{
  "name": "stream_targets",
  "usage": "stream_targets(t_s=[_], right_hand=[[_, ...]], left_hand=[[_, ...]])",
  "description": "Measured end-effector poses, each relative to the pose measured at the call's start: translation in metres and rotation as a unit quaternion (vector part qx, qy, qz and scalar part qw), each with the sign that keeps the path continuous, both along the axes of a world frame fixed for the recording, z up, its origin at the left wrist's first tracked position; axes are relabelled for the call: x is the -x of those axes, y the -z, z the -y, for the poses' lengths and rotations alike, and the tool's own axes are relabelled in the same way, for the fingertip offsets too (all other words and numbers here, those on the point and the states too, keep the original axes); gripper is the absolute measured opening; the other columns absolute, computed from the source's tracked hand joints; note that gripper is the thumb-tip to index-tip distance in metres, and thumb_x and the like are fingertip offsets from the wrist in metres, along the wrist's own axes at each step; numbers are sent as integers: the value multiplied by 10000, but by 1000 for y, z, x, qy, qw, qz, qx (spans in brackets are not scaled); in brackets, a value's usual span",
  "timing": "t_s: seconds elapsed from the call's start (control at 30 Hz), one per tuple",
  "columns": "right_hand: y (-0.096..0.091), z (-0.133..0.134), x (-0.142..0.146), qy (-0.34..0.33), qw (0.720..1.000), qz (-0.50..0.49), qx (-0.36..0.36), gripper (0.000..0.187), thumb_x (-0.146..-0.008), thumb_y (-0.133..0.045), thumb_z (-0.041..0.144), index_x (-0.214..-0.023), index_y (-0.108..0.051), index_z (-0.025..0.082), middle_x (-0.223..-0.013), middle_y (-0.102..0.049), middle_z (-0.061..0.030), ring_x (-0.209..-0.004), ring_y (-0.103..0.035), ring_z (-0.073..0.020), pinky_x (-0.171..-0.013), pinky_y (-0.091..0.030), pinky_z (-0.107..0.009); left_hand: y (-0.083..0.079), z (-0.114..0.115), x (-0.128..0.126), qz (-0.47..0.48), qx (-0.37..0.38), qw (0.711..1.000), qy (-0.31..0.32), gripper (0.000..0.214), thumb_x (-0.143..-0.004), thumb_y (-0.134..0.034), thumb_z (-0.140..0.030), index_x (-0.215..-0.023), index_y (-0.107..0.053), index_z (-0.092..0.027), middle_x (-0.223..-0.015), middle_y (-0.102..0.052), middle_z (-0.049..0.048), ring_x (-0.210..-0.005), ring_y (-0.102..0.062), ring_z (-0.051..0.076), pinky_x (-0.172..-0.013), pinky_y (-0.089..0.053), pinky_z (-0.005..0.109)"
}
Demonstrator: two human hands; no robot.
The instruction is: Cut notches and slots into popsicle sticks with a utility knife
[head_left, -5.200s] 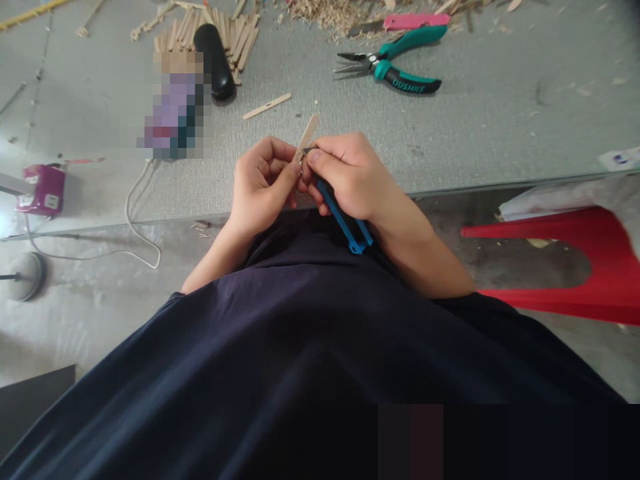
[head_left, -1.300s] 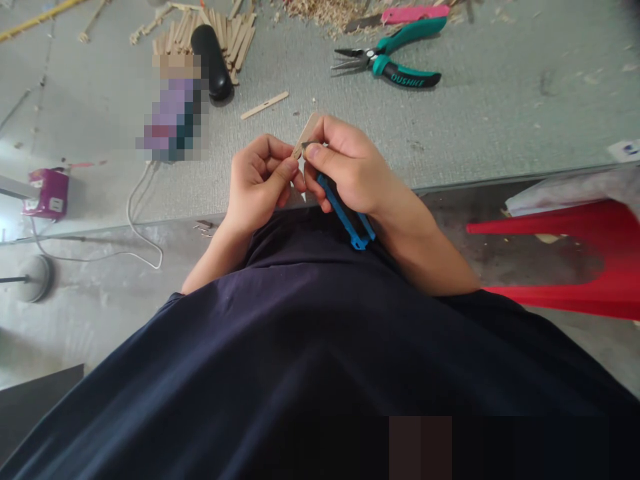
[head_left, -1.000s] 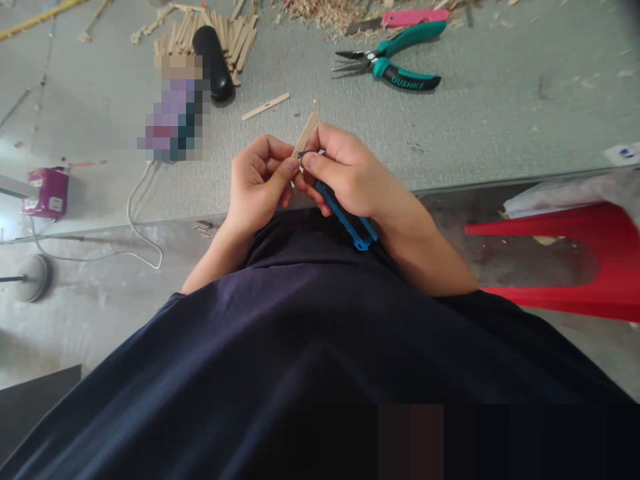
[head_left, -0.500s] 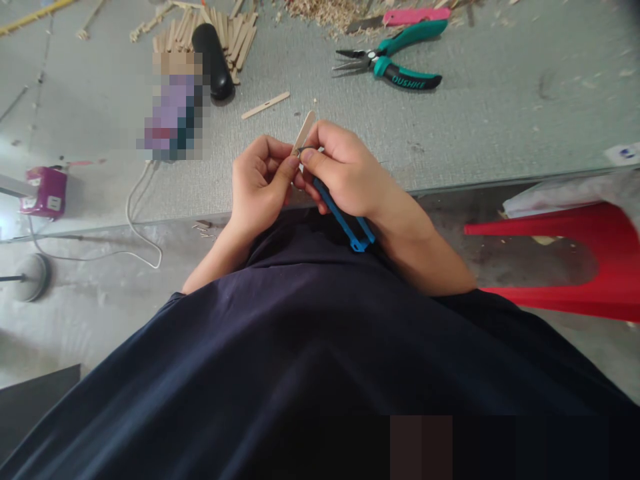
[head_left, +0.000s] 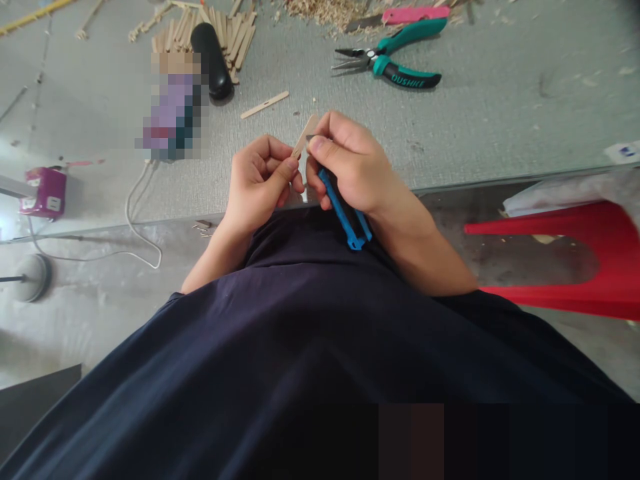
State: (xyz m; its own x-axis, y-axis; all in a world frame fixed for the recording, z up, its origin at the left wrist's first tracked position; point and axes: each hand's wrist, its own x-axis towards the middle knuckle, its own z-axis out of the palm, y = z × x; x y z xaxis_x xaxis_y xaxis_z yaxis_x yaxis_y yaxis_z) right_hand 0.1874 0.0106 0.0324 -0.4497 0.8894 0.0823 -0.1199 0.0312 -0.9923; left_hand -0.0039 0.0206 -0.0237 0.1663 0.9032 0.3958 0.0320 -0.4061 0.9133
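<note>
Between thumb and fingers, my left hand (head_left: 265,175) pinches a flat wooden craft stick (head_left: 305,133), which slants up to the right. My right hand (head_left: 353,160) is closed around a blue-handled utility knife (head_left: 345,213). The knife's handle hangs below the palm, and its dark tip shows by my right thumb, close beside the stick. Part of the handle is hidden under my fingers. Another craft stick (head_left: 265,105), with a small slot at its middle, lies on the table just beyond my left hand.
Needle-nose pliers (head_left: 385,59) with green handles lie spread beyond my right hand. A pink-handled blade (head_left: 415,15) rests by wood shavings (head_left: 325,8). At the back left are a pile of craft sticks (head_left: 240,40) and a black case (head_left: 213,61). A red stool (head_left: 617,260) stands right.
My right hand has shifted slightly up and right with the utility knife, opening a gap from my left hand. The craft stick stays in my left hand.
</note>
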Motion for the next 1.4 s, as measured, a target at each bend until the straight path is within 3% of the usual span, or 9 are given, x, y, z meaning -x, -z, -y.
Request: stream_targets(t_s=[0.17, 0.37, 0.7, 0.9, 1.03, 1.27, 1.4], right_hand=[[8, -4, 2, -24, 999, 19, -22, 237, -1193, -515, 221, -978, -446, 291, -681, -634, 70, -450, -519, -117, -405, -415, -252], [12, -4, 7, 3, 999, 30, -33, 202, -1176, -528, 261, -993, -448, 291, -730, -612, 46, -502, -514, -134, -409, -449, -262], [13, -1, 8, 7, 998, 37, -47, 280, -1194, -601, 428, -1012, -437, 293, -756, -550, 52, -516, -500, -118, -404, -444, -246], [20, -3, 12, 38, 996, 63, -57, 242, -1212, -563, 384, -1032, -434, 286, -728, -542, 69, -466, -497, -103, -405, -408, -245], [19, -4, 14, 54, 992, 93, -61, 211, -1202, -525, 253, -1005, -453, 276, -726, -590, 63, -450, -519, -105, -398, -389, -265], [5, -5, 8, 4, 994, 100, -44, 283, -1167, -477, 109, -946, -451, 284, -585, -570, 90, -402, -508, -115, -383, -375, -272], [5, -6, 3, -34, 997, 67, -37, 254, -1172, -465, 149, -961, -465, 291, -626, -619, 66, -427, -515, -138, -388, -407, -288]], left_hand=[[0, -1, -3, 22, -25, 999, -7, 579, -987, -751, -821, -1014, -639, -254, -664, -678, -82, -332, -463, 23, -337, -331, 152], [1, 0, -4, 15, -32, 999, -13, 516, -1030, -745, -760, -1036, -651, -253, -708, -741, -62, -376, -535, 44, -370, -398, 167], [3, 2, -8, 21, -63, 997, -28, 442, -1067, -749, -677, -1041, -650, -247, -693, -682, -75, -407, -565, 41, -396, -414, 167], [5, 8, -11, 7, -82, 995, -59, 421, -1085, -727, -667, -1052, -658, -253, -731, -677, -62, -543, -697, 84, -519, -544, 202], [9, 7, -8, -18, -106, 991, -78, 479, -1078, -697, -725, -1043, -645, -250, -741, -679, -54, -581, -720, 93, -525, -520, 205], [5, 2, -2, -3, -83, 996, -29, 501, -1035, -757, -734, -1004, -639, -249, -659, -605, -75, -540, -690, 88, -499, -516, 195], [-1, -1, -2, 33, -74, 997, 15, 458, -1031, -804, -669, -966, -651, -243, -635, -588, -84, -502, -660, 66, -478, -495, 166]])
